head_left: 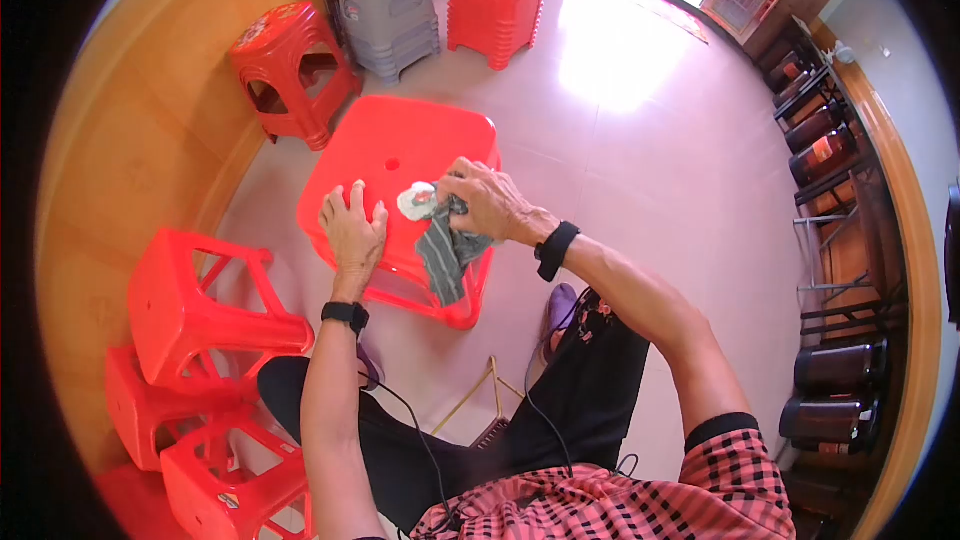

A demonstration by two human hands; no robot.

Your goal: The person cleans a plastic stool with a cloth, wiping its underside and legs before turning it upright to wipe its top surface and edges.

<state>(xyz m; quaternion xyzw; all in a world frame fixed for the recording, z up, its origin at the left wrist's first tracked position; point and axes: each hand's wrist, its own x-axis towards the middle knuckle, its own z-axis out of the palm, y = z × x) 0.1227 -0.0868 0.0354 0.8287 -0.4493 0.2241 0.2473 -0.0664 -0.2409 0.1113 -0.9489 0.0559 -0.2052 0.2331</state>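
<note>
A red plastic stool (400,130) with a small hole in its seat stands upright in front of me. My left hand (354,230) rests on the near left part of the seat, fingers spread and holding nothing. At the seat's right side, my right hand (485,202) grips a dark grey striped cloth (440,258), which hangs over the near right edge. Beside that hand, a white patch (417,201) lies on the seat at the cloth's top; I cannot tell whether it is part of the cloth.
Red stools (165,310) lie piled at the left. Another red stool (290,65), a grey stack (385,15) and a red stack (495,0) stand beyond. Dark jars (840,370) line the right wall. A thin metal frame (492,380) is between my legs.
</note>
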